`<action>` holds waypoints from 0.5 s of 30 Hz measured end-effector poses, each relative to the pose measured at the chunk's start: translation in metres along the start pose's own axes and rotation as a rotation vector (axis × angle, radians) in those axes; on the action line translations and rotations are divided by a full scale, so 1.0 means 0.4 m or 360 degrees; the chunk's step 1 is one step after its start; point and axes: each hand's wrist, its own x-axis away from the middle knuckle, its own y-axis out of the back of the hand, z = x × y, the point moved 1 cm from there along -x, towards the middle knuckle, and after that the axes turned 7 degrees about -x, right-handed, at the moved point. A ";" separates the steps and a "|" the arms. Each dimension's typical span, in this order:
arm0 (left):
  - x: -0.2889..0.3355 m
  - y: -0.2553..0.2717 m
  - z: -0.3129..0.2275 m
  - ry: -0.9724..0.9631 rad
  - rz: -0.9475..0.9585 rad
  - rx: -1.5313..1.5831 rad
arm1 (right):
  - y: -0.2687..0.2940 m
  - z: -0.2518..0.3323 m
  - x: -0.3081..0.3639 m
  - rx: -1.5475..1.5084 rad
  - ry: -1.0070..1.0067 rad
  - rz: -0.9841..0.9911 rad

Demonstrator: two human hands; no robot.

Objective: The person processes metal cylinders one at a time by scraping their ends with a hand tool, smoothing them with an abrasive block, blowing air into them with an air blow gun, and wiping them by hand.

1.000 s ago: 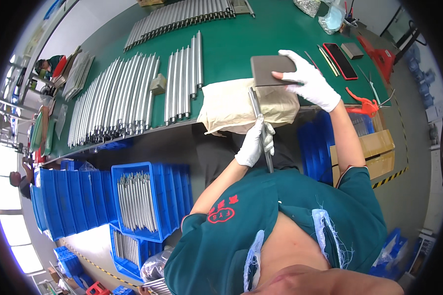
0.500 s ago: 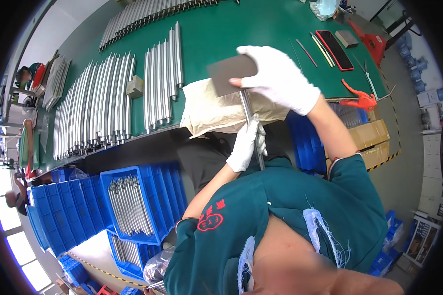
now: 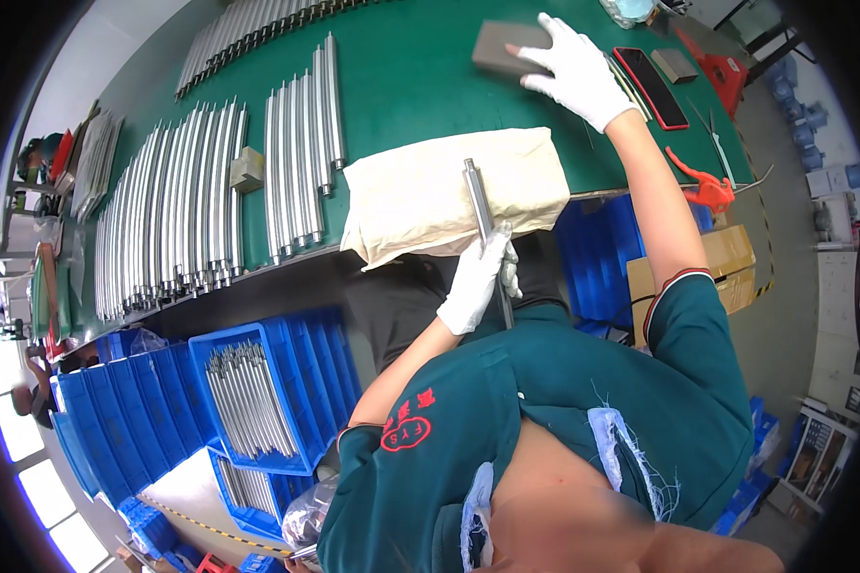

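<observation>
Two gloved hands | left hand [image 3: 480, 280] grips metal rod [image 3: 481, 212] | right hand [image 3: 573, 69] atop block [image 3: 503, 48]

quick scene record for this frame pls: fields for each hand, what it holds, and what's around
left hand: gloved, gripping a metal rod that lies across a beige cloth
right hand: gloved, reaching out, resting on a brown-grey block
surface: green table
on table: rows of metal rods, small tan block, phone in a red case, red hand tool
below table: blue bins, one with rods in it
</observation>
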 end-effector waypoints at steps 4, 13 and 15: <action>-0.002 -0.008 -0.001 -0.0017 0.0008 0.0015 | -0.003 0.027 0.083 -0.0331 0.0085 -0.0407; 0.023 -0.021 -0.006 -0.0017 -0.0160 -0.0061 | -0.217 0.232 0.491 -0.2548 -0.0760 0.1608; 0.033 -0.020 -0.006 -0.0099 -0.0375 -0.0303 | -0.302 0.312 0.561 -0.3568 -0.1300 0.1049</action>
